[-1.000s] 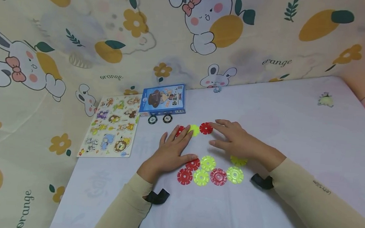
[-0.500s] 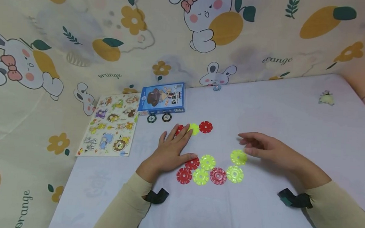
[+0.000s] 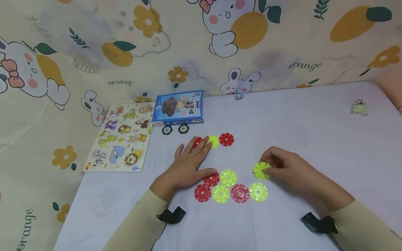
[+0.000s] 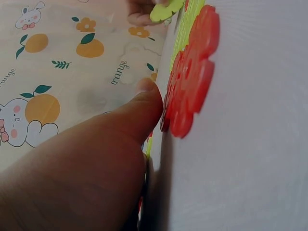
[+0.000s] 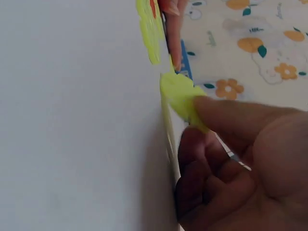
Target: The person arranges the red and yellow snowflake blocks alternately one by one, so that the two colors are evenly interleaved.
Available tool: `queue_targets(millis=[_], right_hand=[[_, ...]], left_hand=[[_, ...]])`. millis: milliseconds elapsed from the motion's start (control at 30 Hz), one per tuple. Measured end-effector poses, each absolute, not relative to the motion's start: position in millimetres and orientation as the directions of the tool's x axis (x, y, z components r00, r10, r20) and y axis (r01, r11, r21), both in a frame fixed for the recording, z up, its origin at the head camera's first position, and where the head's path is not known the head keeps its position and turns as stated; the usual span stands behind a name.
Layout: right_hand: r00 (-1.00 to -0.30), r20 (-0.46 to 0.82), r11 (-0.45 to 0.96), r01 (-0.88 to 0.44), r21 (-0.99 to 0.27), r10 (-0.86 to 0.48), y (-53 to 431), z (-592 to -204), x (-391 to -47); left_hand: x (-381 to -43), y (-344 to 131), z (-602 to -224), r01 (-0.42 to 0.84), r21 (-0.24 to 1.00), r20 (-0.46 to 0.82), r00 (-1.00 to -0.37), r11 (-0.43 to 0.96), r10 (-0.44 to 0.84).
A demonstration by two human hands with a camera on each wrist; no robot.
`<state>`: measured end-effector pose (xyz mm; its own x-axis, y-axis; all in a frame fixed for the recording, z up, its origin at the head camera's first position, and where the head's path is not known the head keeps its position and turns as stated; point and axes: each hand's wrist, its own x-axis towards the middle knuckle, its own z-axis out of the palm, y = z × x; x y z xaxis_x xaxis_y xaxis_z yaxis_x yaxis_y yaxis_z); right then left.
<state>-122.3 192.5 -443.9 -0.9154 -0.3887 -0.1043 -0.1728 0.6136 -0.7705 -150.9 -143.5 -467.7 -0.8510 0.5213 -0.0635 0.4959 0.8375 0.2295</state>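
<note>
Between thumb and curled fingers, my right hand [image 3: 283,168] pinches a yellow-green notched plastic disc [image 3: 261,170], which the right wrist view shows tilted up off the table. My left hand [image 3: 189,168] lies flat with fingers spread; its fingertips rest on a red disc [image 3: 198,142] and at the edge of a yellow disc [image 3: 213,142]. Its thumb touches another red disc [image 3: 212,179]. To the right in that upper row is a red disc [image 3: 226,139]. Nearer me, several red and yellow discs [image 3: 240,193] lie close together.
An animal puzzle board [image 3: 119,137] and a blue game box [image 3: 179,108] stand at the back left, with two small black round chips [image 3: 184,129] before the box. A pale green figure [image 3: 359,107] is at the far right.
My right hand has left the upper red disc, drawn back to the right, and picked up the yellow disc below. My left hand stays in place.
</note>
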Motion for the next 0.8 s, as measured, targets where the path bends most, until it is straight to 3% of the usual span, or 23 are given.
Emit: queue_targets(millis=[267, 533, 633, 800], right_hand=[[-0.971, -0.105, 0.557, -0.033, -0.83, -0.215, 179, -452, -159], [-0.99, -0.068, 0.482, -0.002, -0.876, -0.127, 156, -458, -182], [-0.988, -0.033, 0.576, -0.06, -0.815, -0.149, 152, -459, -180], [-0.936, 0.039, 0.778, -0.314, -0.544, -0.35, 154, -456, -168]], left_hand=[[-151, -144, -466, 0.496, 0.245, -0.066, -0.849, 0.833, 0.524], [-151, -146, -465, 0.483, 0.259, -0.081, -0.852, 0.836, 0.517], [-151, -147, -465, 0.481, 0.259, -0.086, -0.852, 0.837, 0.517], [-152, -147, -466, 0.497, 0.269, -0.067, -0.845, 0.825, 0.531]])
